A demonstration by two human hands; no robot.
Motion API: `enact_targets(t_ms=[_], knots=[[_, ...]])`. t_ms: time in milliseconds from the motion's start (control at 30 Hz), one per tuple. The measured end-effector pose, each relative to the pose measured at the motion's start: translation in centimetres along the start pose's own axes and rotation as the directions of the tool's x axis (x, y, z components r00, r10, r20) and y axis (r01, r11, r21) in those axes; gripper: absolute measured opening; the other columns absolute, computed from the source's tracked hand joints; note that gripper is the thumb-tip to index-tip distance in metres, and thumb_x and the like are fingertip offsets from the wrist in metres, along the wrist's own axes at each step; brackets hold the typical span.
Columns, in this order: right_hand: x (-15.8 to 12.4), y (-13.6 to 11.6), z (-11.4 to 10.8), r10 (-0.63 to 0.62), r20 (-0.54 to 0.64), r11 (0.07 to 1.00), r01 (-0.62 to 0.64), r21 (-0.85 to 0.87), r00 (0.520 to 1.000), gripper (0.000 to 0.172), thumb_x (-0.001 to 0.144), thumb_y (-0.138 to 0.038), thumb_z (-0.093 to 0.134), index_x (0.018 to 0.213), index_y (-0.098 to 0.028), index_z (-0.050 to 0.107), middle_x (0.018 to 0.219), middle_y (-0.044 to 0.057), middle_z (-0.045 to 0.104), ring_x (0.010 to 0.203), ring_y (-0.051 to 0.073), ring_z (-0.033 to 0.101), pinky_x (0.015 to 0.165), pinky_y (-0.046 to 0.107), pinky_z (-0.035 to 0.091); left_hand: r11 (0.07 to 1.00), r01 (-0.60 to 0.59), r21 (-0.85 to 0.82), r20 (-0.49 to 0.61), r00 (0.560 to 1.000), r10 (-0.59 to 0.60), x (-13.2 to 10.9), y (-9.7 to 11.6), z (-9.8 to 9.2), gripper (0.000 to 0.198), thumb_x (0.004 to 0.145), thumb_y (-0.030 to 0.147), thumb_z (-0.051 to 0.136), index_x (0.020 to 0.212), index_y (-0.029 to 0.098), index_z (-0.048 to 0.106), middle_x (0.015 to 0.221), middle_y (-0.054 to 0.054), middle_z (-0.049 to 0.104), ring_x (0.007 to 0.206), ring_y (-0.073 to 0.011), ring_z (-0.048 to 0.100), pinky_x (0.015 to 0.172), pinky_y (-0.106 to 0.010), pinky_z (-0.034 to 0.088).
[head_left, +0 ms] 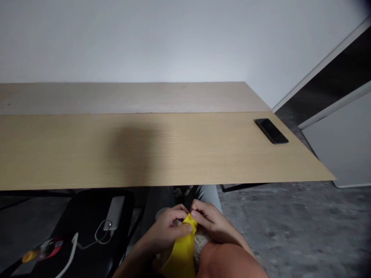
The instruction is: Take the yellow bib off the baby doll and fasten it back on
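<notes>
In my lap, below the table's front edge, a piece of bright yellow cloth (182,253) is bunched up to a point. My left hand (169,228) pinches its upper left edge, the thumb lying on top of it. Thumb and fingers of my right hand (209,219) close on the cloth's top corner, close to the left fingertips. Under the cloth and beside my right wrist shows a whitish, textured material (200,240). A smooth orange-brown surface (228,260) fills the bottom right of my lap; its kind I cannot make out.
A wooden table (203,154) stretches in front of me against a white wall, with a black phone (271,131) near its right end. To my left, a black chair seat (87,216) holds a white power bank (115,212), a cable and a transparent, yellow-ended item (48,249).
</notes>
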State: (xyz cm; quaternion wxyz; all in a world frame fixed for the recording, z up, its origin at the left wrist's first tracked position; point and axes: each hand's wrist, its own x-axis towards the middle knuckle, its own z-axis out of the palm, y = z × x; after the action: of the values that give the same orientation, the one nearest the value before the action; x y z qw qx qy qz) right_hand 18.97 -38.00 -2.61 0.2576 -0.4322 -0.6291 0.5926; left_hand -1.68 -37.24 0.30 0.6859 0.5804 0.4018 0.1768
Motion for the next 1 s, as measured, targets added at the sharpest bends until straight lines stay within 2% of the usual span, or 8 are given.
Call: enact_targets(t_ms=[233,367,800,900,1000], knots=[[-0.3,0.3,0.4,0.008,-0.076,0.995,0.0,0.102,0.997,0.041,0.1,-0.053,0.046,0.082,-0.016,0.048,0.069,-0.003,0.042,0.064,0.009,0.037,0.057,0.023,0.028,1.0,-0.018,-0.018,0.024,1.0,0.018,-0.4,0.3,-0.2,0.009,0.078,0.019,0.059,0.076,0.015,0.066,0.093,-0.002,0.056,0.089,-0.0157,0.054,0.076,-0.023,0.04],[-0.3,0.5,0.7,0.011,-0.119,0.987,0.008,0.161,0.993,0.041,0.1,-0.053,0.047,0.083,-0.016,0.046,0.072,-0.003,0.041,0.065,0.009,0.035,0.058,0.023,0.029,0.998,-0.011,-0.064,0.042,0.999,0.014,-0.4,0.2,-0.1,0.009,0.079,0.017,0.056,0.08,0.015,0.065,0.096,-0.002,0.054,0.086,-0.0142,0.052,0.07,-0.022,0.039],[-0.5,1.1,0.9,-0.026,-0.164,0.988,0.05,0.144,0.986,0.038,0.103,-0.051,0.04,0.087,-0.017,0.046,0.078,-0.001,0.044,0.071,0.009,0.04,0.064,0.023,0.034,0.992,0.013,-0.128,0.086,0.996,-0.002,-0.6,0.3,-0.3,0.015,0.075,0.014,0.052,0.084,0.015,0.064,0.098,-0.003,0.053,0.082,-0.014,0.05,0.067,-0.023,0.038],[-0.6,1.2,1.1,0.021,-0.16,0.97,0.019,0.242,0.987,0.039,0.102,-0.054,0.041,0.088,-0.018,0.045,0.077,-0.001,0.044,0.068,0.01,0.041,0.06,0.023,0.034,0.992,-0.002,-0.124,0.081,0.997,0.012,-0.6,0.4,-0.2,0.018,0.073,0.014,0.052,0.085,0.016,0.066,0.098,-0.003,0.055,0.086,-0.0157,0.051,0.071,-0.024,0.039],[-0.8,1.2,1.1,0.133,-0.182,0.907,-0.046,0.418,0.974,0.038,0.101,-0.056,0.04,0.092,-0.019,0.043,0.077,-0.001,0.045,0.065,0.01,0.043,0.057,0.023,0.036,0.991,-0.019,-0.133,0.044,0.999,0.025,-0.6,0.1,-0.2,0.04,0.063,0.012,0.052,0.098,0.019,0.071,0.097,-0.002,0.058,0.089,-0.0174,0.053,0.075,-0.025,0.039]])
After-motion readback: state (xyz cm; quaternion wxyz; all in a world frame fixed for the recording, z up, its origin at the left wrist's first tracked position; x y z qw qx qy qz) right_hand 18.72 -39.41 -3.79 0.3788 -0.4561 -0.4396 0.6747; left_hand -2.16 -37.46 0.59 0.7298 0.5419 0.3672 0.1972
